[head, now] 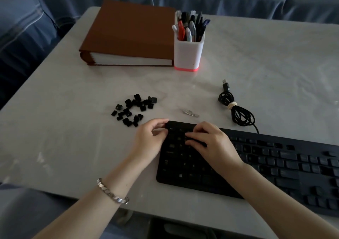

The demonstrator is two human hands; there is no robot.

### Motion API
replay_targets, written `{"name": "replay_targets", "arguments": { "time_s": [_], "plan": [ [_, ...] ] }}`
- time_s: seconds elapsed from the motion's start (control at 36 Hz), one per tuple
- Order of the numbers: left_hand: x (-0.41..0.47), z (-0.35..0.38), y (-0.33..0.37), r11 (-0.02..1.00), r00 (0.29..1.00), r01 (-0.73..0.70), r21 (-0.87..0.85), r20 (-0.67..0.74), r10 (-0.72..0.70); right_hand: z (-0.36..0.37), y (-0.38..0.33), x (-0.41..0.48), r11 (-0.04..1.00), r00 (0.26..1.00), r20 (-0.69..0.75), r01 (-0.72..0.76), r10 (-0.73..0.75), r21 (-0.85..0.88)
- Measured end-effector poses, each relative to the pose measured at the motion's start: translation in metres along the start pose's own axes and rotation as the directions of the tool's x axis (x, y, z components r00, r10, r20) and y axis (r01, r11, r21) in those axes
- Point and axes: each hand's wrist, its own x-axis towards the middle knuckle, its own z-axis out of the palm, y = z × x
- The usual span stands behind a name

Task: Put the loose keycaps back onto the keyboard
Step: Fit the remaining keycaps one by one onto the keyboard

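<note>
A black keyboard (266, 163) lies across the right front of the pale table. Several loose black keycaps (134, 110) are scattered in a heap to its far left. My left hand (150, 139) grips the keyboard's far left corner, fingers curled over its edge. My right hand (211, 143) rests on the upper left key rows, its fingertips bent down onto the keys near the number row. Whether a keycap sits under those fingertips is hidden.
A brown binder (128, 34) and a white pen holder (189, 49) full of pens stand at the back. The keyboard's coiled USB cable (236, 110) lies right of centre. A small silvery metal tool (191, 113) lies just behind the keyboard.
</note>
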Motion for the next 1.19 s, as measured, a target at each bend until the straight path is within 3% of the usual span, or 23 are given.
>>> {"name": "replay_targets", "arguments": {
  "time_s": [0.25, 0.5, 0.94, 1.19],
  "plan": [
    [-0.0001, 0.0009, -0.0015, 1.0, 1.0, 0.019, -0.007, 0.016, -0.019, 0.001, -0.0082, 0.0049, 0.998, 0.998, -0.005, -0.062, 0.062, -0.01],
    [-0.003, 0.0004, -0.0003, 0.999, 0.999, 0.035, 0.023, 0.005, -0.035, -0.0026, 0.0015, 0.001, 0.987, 0.995, 0.022, -0.097, 0.095, 0.13],
    [-0.0028, 0.0001, -0.0018, 0.999, 0.999, 0.046, 0.003, 0.018, -0.046, -0.0016, -0.0008, 0.0016, 0.989, 0.994, 0.017, -0.112, 0.111, 0.097],
    [-0.0032, -0.0001, -0.0024, 0.999, 0.999, 0.035, -0.01, 0.02, -0.034, -0.0042, -0.0036, 0.0013, 0.999, 0.997, 0.058, -0.046, 0.046, 0.013]
  ]
}}
